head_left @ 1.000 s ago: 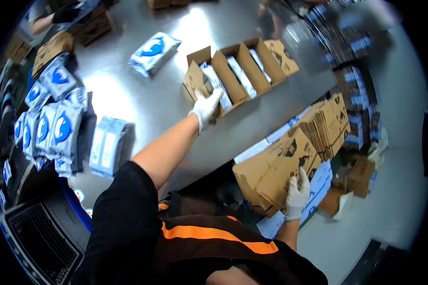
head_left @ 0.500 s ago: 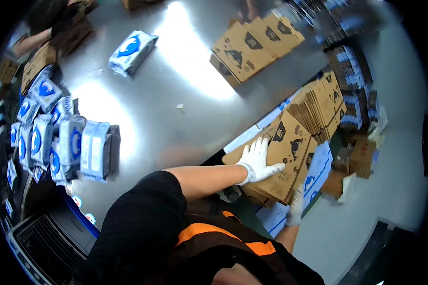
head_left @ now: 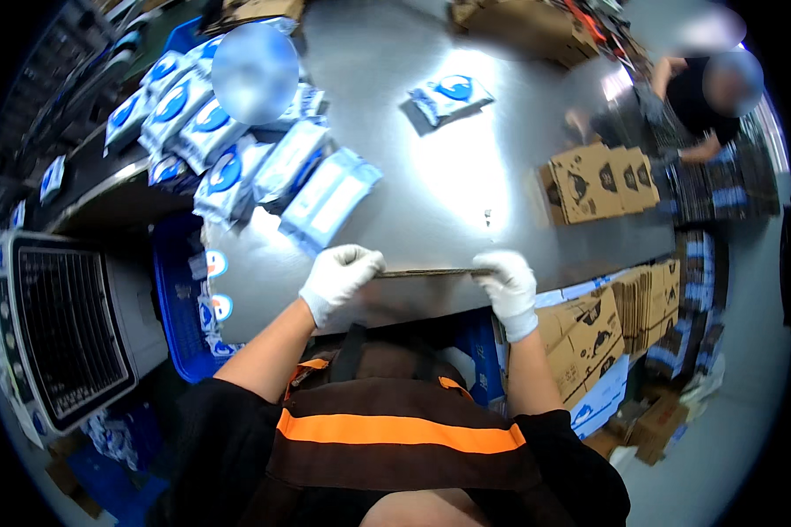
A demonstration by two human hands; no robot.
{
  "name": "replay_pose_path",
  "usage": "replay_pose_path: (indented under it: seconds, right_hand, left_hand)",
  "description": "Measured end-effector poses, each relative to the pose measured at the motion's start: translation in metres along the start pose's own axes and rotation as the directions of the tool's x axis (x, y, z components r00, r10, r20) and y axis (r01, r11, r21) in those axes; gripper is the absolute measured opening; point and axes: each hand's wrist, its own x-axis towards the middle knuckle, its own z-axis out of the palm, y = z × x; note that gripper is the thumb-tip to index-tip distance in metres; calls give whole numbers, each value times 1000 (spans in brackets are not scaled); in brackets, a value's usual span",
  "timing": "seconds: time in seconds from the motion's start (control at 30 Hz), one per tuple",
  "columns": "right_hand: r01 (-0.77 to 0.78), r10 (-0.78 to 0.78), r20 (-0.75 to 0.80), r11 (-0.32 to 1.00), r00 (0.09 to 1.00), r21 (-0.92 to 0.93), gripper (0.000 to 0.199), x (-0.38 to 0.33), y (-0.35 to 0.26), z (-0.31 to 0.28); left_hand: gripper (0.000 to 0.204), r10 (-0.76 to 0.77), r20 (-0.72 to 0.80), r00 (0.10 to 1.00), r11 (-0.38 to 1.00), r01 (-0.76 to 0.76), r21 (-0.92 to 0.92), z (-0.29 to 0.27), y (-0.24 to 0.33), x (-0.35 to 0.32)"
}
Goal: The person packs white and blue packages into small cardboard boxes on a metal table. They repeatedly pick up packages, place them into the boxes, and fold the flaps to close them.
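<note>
In front of my body, at the near edge of the metal table (head_left: 395,202), a flattened brown carton (head_left: 426,272) is held nearly edge-on, so only a thin strip shows. My left hand (head_left: 338,279), in a white glove, pinches its left end. At its right end, my gloved right hand (head_left: 510,290) is closed on it too, slightly blurred. Just beyond my left hand lies a soft white-and-blue pack (head_left: 332,198), the nearest of a heap of such packs (head_left: 224,171). Beside my right forearm lies a stack of flattened cartons (head_left: 580,338).
Another soft pack (head_left: 453,95) lies alone further back. Several brown cartons (head_left: 598,184) stand together at the right of the table. A blue basket (head_left: 180,299) and a grilled appliance (head_left: 70,325) are at left. A person (head_left: 703,97) is at the far right.
Both hands have left the carton stack on the right and now hold one flattened carton before my body. My view has turned, so the soft packs appear closer to the middle.
</note>
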Motion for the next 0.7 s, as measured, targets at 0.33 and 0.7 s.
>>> replay_pose_path:
  seconds: [0.33, 0.7]
  right_hand:
    - [-388, 385, 116, 770, 916, 507, 69, 27, -102, 118]
    - [680, -264, 719, 628, 643, -377, 33, 0, -115, 162]
  left_hand:
    - [16, 60, -397, 916, 911, -213, -352, -80, -5, -71]
    - [51, 723, -112, 682, 340, -209, 917, -79, -3, -98]
